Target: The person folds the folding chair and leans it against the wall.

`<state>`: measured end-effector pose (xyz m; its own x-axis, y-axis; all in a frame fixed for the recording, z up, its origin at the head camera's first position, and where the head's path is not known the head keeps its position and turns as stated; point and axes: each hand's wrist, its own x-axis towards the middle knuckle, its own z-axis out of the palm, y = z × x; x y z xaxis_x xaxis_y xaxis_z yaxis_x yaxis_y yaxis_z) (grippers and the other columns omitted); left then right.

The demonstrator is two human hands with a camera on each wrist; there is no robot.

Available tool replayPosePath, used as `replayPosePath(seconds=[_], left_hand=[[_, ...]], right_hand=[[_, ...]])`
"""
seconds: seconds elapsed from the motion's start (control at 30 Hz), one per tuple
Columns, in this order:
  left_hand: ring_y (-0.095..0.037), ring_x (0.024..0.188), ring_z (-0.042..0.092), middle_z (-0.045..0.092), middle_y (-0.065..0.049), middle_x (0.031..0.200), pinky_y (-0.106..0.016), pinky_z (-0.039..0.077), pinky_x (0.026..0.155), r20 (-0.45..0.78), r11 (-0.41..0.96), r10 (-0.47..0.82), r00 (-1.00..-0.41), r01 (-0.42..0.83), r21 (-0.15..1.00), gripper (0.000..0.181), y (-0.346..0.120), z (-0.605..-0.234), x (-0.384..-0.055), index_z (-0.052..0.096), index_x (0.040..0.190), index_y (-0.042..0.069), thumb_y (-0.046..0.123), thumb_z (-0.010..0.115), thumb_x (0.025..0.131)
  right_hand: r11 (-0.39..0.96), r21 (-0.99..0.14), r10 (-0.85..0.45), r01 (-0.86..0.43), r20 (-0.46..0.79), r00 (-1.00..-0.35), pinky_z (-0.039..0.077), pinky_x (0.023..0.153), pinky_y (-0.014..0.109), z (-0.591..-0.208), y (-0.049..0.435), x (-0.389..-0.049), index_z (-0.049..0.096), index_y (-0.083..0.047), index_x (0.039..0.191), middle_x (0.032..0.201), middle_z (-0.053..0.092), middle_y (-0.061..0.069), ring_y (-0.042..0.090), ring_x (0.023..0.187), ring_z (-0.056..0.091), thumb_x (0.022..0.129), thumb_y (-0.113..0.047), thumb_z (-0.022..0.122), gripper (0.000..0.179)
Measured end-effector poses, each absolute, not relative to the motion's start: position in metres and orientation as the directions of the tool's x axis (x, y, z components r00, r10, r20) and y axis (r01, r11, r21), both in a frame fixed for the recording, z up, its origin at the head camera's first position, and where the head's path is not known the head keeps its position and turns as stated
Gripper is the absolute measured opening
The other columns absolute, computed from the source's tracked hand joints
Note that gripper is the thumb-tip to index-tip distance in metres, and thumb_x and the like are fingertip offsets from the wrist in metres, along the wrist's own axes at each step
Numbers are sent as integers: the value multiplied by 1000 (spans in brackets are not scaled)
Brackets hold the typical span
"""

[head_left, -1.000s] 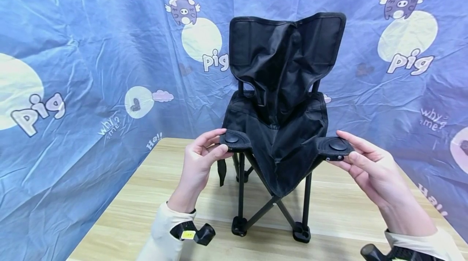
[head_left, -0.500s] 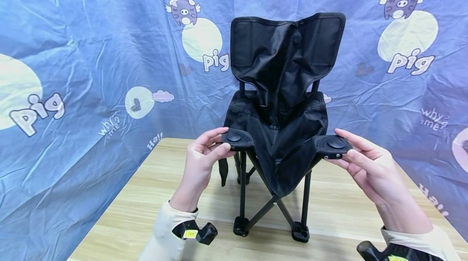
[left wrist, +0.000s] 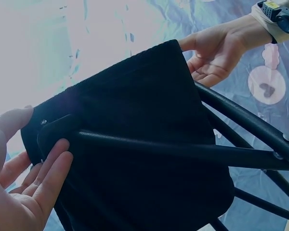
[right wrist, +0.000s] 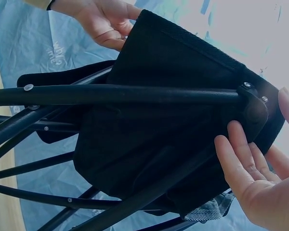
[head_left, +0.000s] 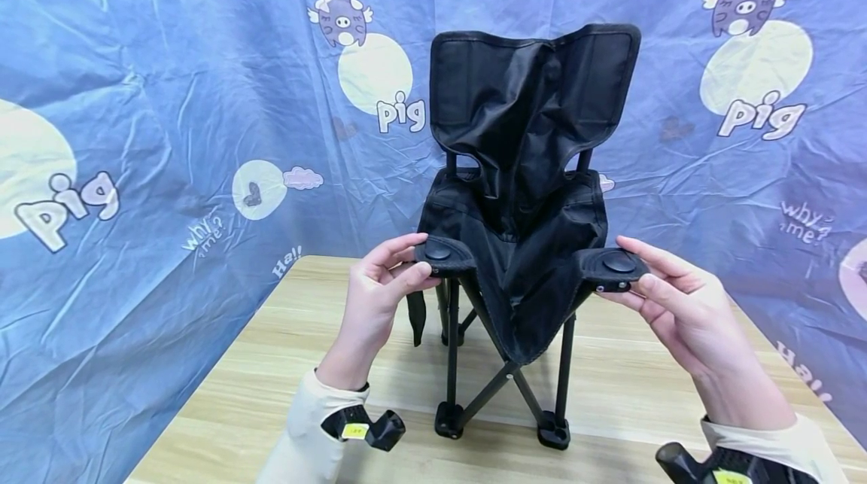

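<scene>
A small black folding chair (head_left: 521, 243) stands upright on the table, its seat fabric sagging in a V between the two front corners. My left hand (head_left: 379, 281) grips the left front corner, with thumb at the front edge and fingers around the outer side. The right hand (head_left: 684, 311) holds the opposite front corner the same way. From below, the left wrist view shows the left fingers (left wrist: 53, 168) under the corner, beside a tube of the frame (left wrist: 173, 151). In the right wrist view, the right fingers (right wrist: 238, 154) lie under the riveted corner bracket (right wrist: 253, 113).
The chair's feet (head_left: 554, 430) rest on a wood-grain table (head_left: 244, 378). A black strap (head_left: 416, 317) hangs at the chair's left side. Blue cloth printed with pigs (head_left: 169, 92) hangs behind and around the table. Each wrist wears a black camera (head_left: 359, 424).
Both hands have drawn slightly toward each other with the chair's front corners. The front legs stand a little closer together, and the seat is a bit narrower.
</scene>
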<state>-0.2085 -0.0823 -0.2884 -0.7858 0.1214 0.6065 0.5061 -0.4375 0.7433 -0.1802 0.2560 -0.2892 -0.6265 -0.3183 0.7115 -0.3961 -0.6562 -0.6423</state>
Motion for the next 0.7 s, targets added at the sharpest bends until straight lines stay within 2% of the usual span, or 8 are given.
replayPosePath(seconds=[0.23,0.47,0.6,0.7], left_hand=[[-16,85,71,71,-6,99,-35,62,75,612,-441,119,-782,510,739,29,-81,-287,-209,74,111,18,5,77,86],[-17,85,72,71,-6,100,-35,62,75,618,-452,119,-777,512,730,32,-78,-285,-209,73,111,16,-4,71,87],[-16,85,72,71,-6,101,-35,62,76,622,-453,121,-774,514,728,27,-77,-283,-209,73,110,19,10,79,85],[-17,86,72,71,-6,101,-35,62,76,617,-451,121,-777,511,732,28,-76,-282,-208,73,111,19,6,77,86]], right_hand=[[-642,-649,-316,-408,709,-630,53,99,43,-287,255,-181,45,14,140,131,60,25,34,116,63,99,18,34,43],[-640,-653,-324,-405,707,-629,52,100,42,-285,252,-182,46,14,140,131,59,25,34,117,62,99,17,35,42],[-638,-657,-327,-401,703,-632,52,100,43,-284,251,-182,45,14,140,133,58,26,34,118,62,100,17,35,42],[-616,-668,-323,-417,697,-640,52,100,42,-282,250,-181,46,12,141,133,59,24,32,118,62,100,16,34,42]])
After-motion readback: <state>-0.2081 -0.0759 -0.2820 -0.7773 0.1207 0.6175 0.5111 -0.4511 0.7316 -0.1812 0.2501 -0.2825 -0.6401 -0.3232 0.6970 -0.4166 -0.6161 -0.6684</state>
